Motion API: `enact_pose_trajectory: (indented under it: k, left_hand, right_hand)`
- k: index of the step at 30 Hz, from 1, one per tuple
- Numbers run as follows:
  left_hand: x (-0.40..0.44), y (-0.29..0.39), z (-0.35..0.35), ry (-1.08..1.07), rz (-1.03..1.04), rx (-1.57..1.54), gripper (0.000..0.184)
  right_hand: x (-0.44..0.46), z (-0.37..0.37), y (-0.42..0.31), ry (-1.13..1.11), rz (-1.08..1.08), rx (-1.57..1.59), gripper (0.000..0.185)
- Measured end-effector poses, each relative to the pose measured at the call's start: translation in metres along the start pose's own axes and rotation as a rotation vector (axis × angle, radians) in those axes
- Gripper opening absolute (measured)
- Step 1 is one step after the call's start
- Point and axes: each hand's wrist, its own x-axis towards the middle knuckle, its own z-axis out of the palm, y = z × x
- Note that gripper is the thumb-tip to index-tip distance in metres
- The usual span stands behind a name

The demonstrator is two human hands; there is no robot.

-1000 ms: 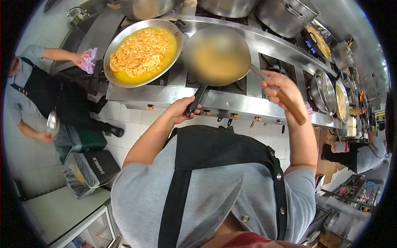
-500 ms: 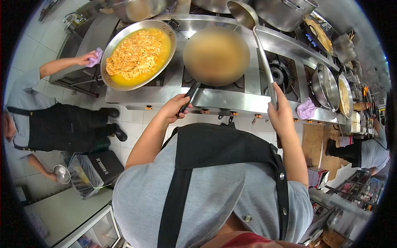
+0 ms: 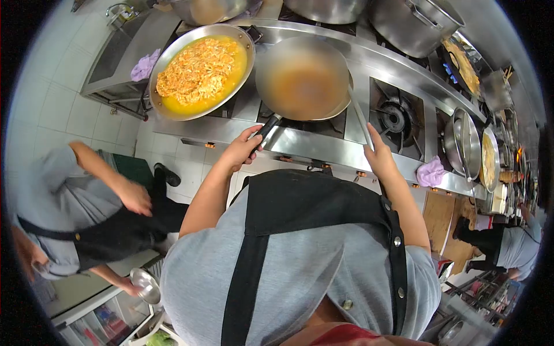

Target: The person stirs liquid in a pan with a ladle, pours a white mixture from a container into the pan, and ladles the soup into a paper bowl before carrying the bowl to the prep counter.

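My left hand (image 3: 238, 151) is closed around the black handle (image 3: 266, 132) of a frying pan (image 3: 272, 66) on the stove. Brownish contents show in the pan, too blurred to make out. In my right hand (image 3: 381, 157) is the long metal handle of a ladle (image 3: 360, 118); it slants into the pan, and its bowl is lost in the blur. Left of the frying pan stands a wide two-handled pan (image 3: 249, 66) holding a shredded orange-yellow food (image 3: 199, 70) in yellow liquid.
A bare burner (image 3: 395, 116) lies to the right, with a purple cloth (image 3: 430, 172) on the stove's front edge. Large pots (image 3: 407, 26) line the back. At left a co-worker (image 3: 52, 190) holds a metal bowl (image 3: 145, 286); another person (image 3: 516, 248) stands far right.
My right hand has lowered the ladle from above the stove's back into the frying pan. The co-worker has let go of the purple cloth by the wide pan and turned away with the bowl.
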Motion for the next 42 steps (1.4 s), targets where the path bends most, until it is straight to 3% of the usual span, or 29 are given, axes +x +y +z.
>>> enact_pose_trajectory:
  k: [1,5,7,8,11,12,14,18,21,27,31,35,37,42]
  left_hand:
    - [-0.002,0.001,0.004,0.027,0.006,0.039,0.046]
    - [-0.008,0.007,0.007,0.055,0.052,0.104,0.048]
    - [-0.013,0.014,0.003,0.053,0.055,0.122,0.048]
    - [-0.014,0.017,0.000,0.049,0.058,0.143,0.048]
    - [-0.015,0.020,-0.005,0.058,0.062,0.139,0.046]
    - [-0.015,0.021,-0.005,0.054,0.054,0.147,0.046]
    - [-0.015,0.021,-0.005,0.057,0.049,0.152,0.046]
    - [-0.014,0.013,-0.008,0.067,0.060,0.181,0.047]
    - [-0.013,0.010,-0.011,0.046,0.069,0.166,0.048]
    - [-0.012,0.014,-0.015,-0.006,0.056,0.168,0.048]
    - [-0.005,0.017,-0.024,-0.021,0.016,0.160,0.048]
    - [0.000,0.019,-0.029,-0.019,0.027,0.197,0.047]
    - [0.002,0.018,-0.033,-0.022,0.034,0.209,0.047]
    - [0.008,0.019,-0.041,-0.027,0.043,0.179,0.048]
  right_hand:
    - [0.003,-0.003,-0.006,-0.097,0.175,0.046,0.057]
    - [0.013,0.008,0.004,-0.060,0.078,0.019,0.056]
    - [0.016,0.006,-0.008,-0.224,0.361,0.257,0.058]
    - [0.015,0.004,-0.016,-0.226,0.360,0.255,0.058]
    - [0.012,0.006,-0.022,-0.365,0.429,0.789,0.061]
    - [0.011,0.004,-0.025,-0.365,0.431,0.788,0.061]
    - [0.010,-0.006,-0.040,-0.443,0.597,1.145,0.062]
    - [0.008,-0.017,-0.040,-0.541,0.662,1.460,0.062]
    - [-0.002,-0.028,-0.059,-0.489,0.638,1.420,0.061]
    - [-0.014,-0.046,-0.089,-0.182,0.459,0.812,0.062]
    - [-0.018,-0.047,-0.094,-0.071,0.334,0.664,0.058]
    - [-0.015,-0.038,-0.089,-0.023,0.324,0.486,0.057]
    - [-0.015,-0.024,-0.080,0.040,0.252,0.210,0.057]
    - [-0.023,0.006,-0.060,-0.002,0.096,-0.033,0.058]
